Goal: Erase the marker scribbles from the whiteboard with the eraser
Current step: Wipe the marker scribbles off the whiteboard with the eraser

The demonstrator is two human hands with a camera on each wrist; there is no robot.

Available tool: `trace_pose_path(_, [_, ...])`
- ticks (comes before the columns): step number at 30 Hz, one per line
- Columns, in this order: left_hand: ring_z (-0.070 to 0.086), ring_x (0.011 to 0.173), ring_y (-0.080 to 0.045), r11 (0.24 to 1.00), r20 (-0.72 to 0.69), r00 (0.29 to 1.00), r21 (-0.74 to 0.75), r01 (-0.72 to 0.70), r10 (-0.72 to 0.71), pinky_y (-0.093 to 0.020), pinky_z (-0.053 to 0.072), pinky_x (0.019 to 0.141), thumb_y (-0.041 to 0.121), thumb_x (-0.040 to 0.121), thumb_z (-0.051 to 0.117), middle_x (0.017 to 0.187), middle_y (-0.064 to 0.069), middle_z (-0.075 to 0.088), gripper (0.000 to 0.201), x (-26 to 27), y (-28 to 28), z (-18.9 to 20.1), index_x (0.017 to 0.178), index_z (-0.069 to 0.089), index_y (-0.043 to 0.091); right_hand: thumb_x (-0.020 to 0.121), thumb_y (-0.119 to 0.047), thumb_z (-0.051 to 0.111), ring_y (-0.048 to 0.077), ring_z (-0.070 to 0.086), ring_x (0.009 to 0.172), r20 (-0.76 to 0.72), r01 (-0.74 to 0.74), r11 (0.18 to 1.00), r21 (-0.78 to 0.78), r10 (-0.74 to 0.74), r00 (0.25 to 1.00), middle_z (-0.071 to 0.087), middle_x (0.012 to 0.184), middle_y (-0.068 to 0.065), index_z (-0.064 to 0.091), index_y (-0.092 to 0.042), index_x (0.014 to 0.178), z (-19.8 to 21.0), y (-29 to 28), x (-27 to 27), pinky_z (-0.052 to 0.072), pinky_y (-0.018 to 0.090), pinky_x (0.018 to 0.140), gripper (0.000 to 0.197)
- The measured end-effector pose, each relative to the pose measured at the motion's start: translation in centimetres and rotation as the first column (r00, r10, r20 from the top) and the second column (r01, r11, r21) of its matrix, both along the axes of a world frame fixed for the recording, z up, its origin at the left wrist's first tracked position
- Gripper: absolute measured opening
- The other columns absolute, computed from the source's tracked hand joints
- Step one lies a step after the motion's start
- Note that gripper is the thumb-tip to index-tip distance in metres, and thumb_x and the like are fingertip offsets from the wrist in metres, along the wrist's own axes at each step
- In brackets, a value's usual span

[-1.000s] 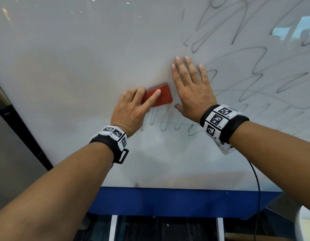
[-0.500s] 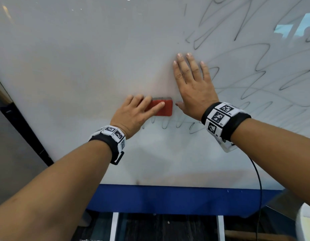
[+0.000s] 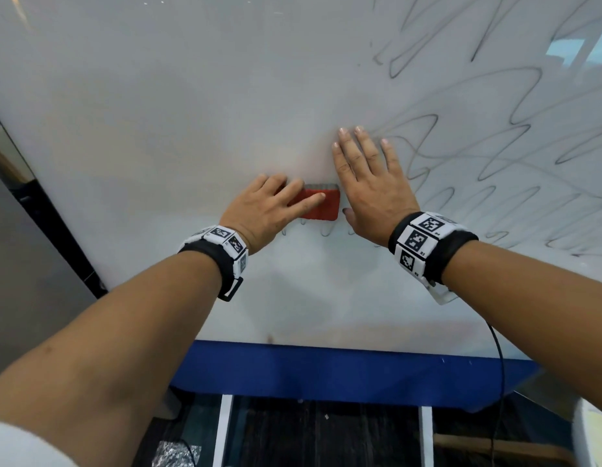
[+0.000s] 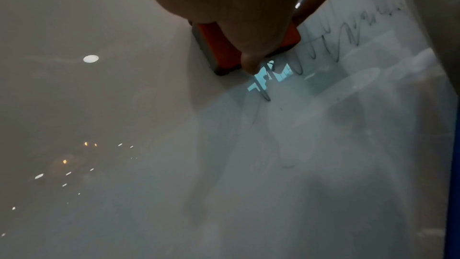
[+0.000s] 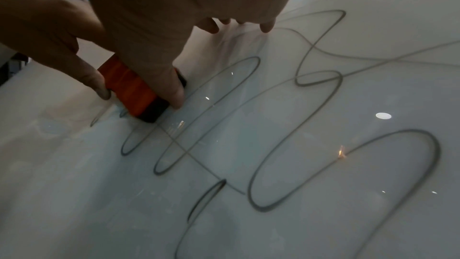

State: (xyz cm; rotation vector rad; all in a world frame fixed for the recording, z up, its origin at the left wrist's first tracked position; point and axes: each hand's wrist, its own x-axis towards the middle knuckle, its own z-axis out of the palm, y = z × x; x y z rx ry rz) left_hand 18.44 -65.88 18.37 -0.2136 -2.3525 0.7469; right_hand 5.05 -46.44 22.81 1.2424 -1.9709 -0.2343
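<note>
A red eraser (image 3: 326,207) with a grey felt side lies level against the whiteboard (image 3: 158,129). My left hand (image 3: 293,200) grips it, fingers across its back and the thumb at its lower edge (image 5: 99,86). My right hand (image 3: 367,183) lies flat on the board just right of the eraser, fingers straight, its thumb (image 5: 174,90) beside the eraser's end. Grey marker scribbles (image 3: 478,146) fill the board's right half. Short loop ends (image 3: 326,230) show just below the eraser. The left wrist view shows the eraser (image 4: 219,46) under my thumb.
A blue rail (image 3: 326,372) runs along the board's bottom edge. A black cable (image 3: 498,358) hangs from my right wrist. A dark frame (image 3: 57,224) borders the board on the left. White stand legs (image 3: 222,429) and dark floor lie below.
My left hand has slid the eraser down the board and turned it from tilted to level. The scribble loops under it have become shorter. My right hand has stayed flat in place.
</note>
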Motion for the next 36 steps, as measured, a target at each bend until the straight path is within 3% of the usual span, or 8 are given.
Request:
trace_pose_path(3, [0.052,0.097,-0.034,0.998,0.096,0.995,-0.054,0.007,-0.002,-0.046,0.047,0.082,0.002,0.095,0.011,0.117,-0.014,0.056,0.063,0.2,-0.2,0.3,0.147,0.040,0.023,0.076,-0.029,0.073,0.037,0.009,0.151,-0.002,0.001,1.000,0.012,-0.001,1.000,0.007,0.164,0.018,0.013,-0.002,0.155,0.2,0.2,0.0,0.020,0.060,0.117,0.103])
trace_pose_path(7, [0.054,0.095,-0.034,0.997,0.118,0.993,-0.074,0.006,0.003,-0.045,0.048,0.081,0.000,0.090,0.035,0.113,-0.014,0.057,0.059,0.5,0.0,-1.8,0.145,0.041,0.022,0.074,-0.030,0.074,0.036,0.009,0.151,-0.011,0.004,1.000,0.031,-0.004,1.000,0.007,0.164,0.017,0.013,-0.002,0.155,0.4,0.4,-0.2,0.020,0.059,0.117,0.105])
trace_pose_path(13, [0.055,0.094,-0.034,0.996,0.095,0.995,-0.075,0.046,-0.039,-0.045,0.050,0.078,0.000,0.086,0.047,0.111,-0.014,0.058,0.062,0.4,-0.5,-0.9,0.142,0.038,0.024,0.075,-0.035,0.072,0.036,0.009,0.151,0.004,-0.010,0.999,0.032,0.010,1.000,0.007,0.164,0.017,0.013,-0.003,0.155,0.7,0.4,0.0,0.018,0.059,0.118,0.105])
trace_pose_path(18, [0.054,0.095,-0.033,0.998,-0.008,1.000,0.055,-0.023,0.024,-0.043,0.048,0.082,0.006,0.075,0.069,0.111,-0.011,0.058,0.074,0.3,0.5,-0.6,0.141,0.040,0.022,0.073,-0.046,0.068,0.036,0.022,0.147,0.011,-0.114,0.993,0.028,0.114,0.993,0.024,0.159,0.020,0.030,-0.002,0.150,-0.6,-0.5,1.2,0.021,0.060,0.116,0.096])
trace_pose_path(24, [0.050,0.100,-0.030,0.967,-0.068,0.991,0.236,-0.098,0.118,-0.039,0.043,0.087,0.027,0.060,0.089,0.116,-0.012,0.057,0.088,0.3,0.7,-0.7,0.135,0.044,0.012,0.061,-0.035,0.082,0.031,0.054,0.107,0.043,-0.203,0.978,-0.053,0.205,0.978,0.057,0.121,0.008,0.049,-0.010,0.128,-3.6,-3.1,1.8,0.044,0.042,0.086,0.079])
trace_pose_path(27, [0.046,0.118,-0.030,0.957,-0.081,0.966,0.182,-0.227,0.245,-0.047,0.041,0.100,0.043,0.056,0.090,0.136,-0.011,0.049,0.104,1.9,-0.8,-0.7,0.144,0.043,0.014,0.066,-0.022,0.074,0.033,0.058,0.096,-0.010,-0.261,0.961,-0.088,0.261,0.965,0.060,0.113,0.008,0.047,-0.016,0.124,-3.8,-3.8,1.3,0.041,0.040,0.079,0.064])
trace_pose_path(30, [0.026,0.141,-0.027,0.900,-0.022,0.904,0.109,-0.422,0.427,-0.062,0.031,0.111,0.051,0.057,0.088,0.157,-0.010,0.021,0.125,3.7,-2.3,-0.6,0.157,0.020,0.017,0.067,-0.021,0.067,0.032,0.055,0.095,-0.078,-0.326,0.942,-0.081,0.320,0.944,0.059,0.110,0.010,0.052,-0.023,0.124,-4.3,-3.9,0.3,0.036,0.040,0.076,0.059])
trace_pose_path(36, [0.003,0.152,-0.026,0.848,0.062,0.853,0.095,-0.522,0.518,-0.069,0.023,0.110,0.046,0.062,0.088,0.164,-0.009,-0.005,0.137,3.9,-2.8,-1.7,0.159,-0.005,0.018,0.076,-0.009,0.059,0.032,0.057,0.092,-0.111,-0.461,0.886,0.047,0.464,0.879,0.061,0.111,0.010,0.059,-0.020,0.119,-6.6,-3.8,-0.4,0.041,0.038,0.071,0.044])
